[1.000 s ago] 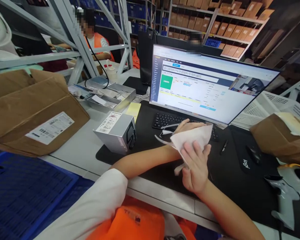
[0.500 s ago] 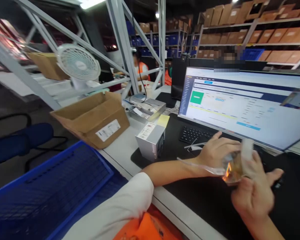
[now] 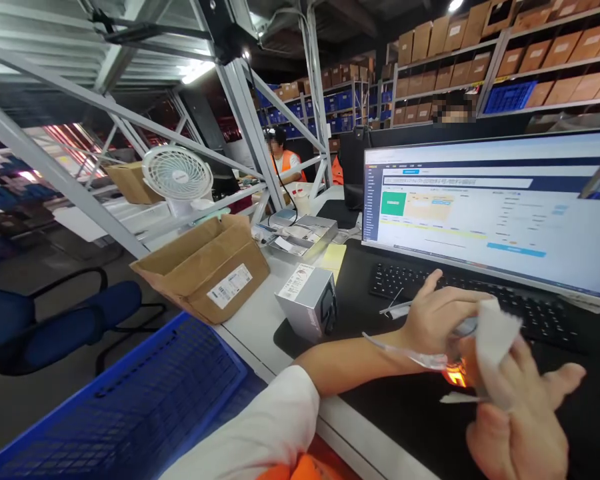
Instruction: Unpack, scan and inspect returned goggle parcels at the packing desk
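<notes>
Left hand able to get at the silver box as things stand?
Likely yes: the silver box stands to the left of the left hand with nothing tall visible between, though that hand seems occupied with a shiny item.

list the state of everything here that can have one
monitor: on, screen lit
brown carton: top open
silver box: upright, looks closed
silver tray: open, holding papers
fan: cannot tell whether spinning
white sheet: bent, between the hands
left hand: fingers bent, grip partly hidden
right hand: touching white sheet
</notes>
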`<state>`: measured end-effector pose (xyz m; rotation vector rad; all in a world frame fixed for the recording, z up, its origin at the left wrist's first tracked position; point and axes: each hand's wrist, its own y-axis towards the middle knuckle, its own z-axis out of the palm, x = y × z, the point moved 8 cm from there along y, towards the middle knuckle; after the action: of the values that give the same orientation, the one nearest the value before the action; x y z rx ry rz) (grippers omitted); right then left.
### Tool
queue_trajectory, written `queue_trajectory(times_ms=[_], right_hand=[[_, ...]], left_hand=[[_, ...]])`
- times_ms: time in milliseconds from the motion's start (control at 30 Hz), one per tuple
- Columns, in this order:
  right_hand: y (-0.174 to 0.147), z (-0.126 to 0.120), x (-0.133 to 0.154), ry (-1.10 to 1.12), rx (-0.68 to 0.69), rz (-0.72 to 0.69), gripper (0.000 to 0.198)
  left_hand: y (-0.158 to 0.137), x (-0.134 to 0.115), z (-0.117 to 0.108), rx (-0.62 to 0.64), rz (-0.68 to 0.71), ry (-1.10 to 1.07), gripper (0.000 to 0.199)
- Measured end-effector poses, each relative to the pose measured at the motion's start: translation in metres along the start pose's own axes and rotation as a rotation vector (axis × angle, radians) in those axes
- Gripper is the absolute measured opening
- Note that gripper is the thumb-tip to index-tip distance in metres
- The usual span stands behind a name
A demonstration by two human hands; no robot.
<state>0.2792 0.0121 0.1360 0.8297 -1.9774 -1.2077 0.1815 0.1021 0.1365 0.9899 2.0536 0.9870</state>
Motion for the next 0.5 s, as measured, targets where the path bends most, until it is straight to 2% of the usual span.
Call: queue_trajectory(times_ms=[67,100,200,267,367,433,500], right_hand=[[-0.003,0.007,0.016,-0.001,0.080,-0.177,0.059],[-0.003,0.006,0.016,-0.009,0.071,-0.197,0.060],[0.000,-0.002,0.003,-0.081,-0.027,-0.109,0.059],[0.000,-0.006,-0.002,-0.098,-0.078,-0.063,0.054],[-0.004,0.000,0.009,-0.057,0.008,-0.159,0.045],[-0.007,0.006,0.013,-0.027,0.091,-0.230,0.042],[-0.006,0.006,0.005,-0.054,0.099,-0.175,0.044]], left_hand=[[0.000,0.001,-0.006,-0.050,-0.024,-0.022,0.034],[0.000,0.001,-0.010,-0.094,-0.034,-0.037,0.034],[0.002,-0.001,-0.019,-0.177,-0.050,-0.056,0.034],[0.006,-0.002,-0.018,-0.120,-0.065,-0.043,0.033],[0.011,-0.001,-0.014,-0.029,-0.104,-0.036,0.034],[0.011,-0.001,-0.015,-0.029,-0.107,-0.057,0.038],[0.011,-0.005,-0.017,-0.052,-0.060,-0.071,0.039]])
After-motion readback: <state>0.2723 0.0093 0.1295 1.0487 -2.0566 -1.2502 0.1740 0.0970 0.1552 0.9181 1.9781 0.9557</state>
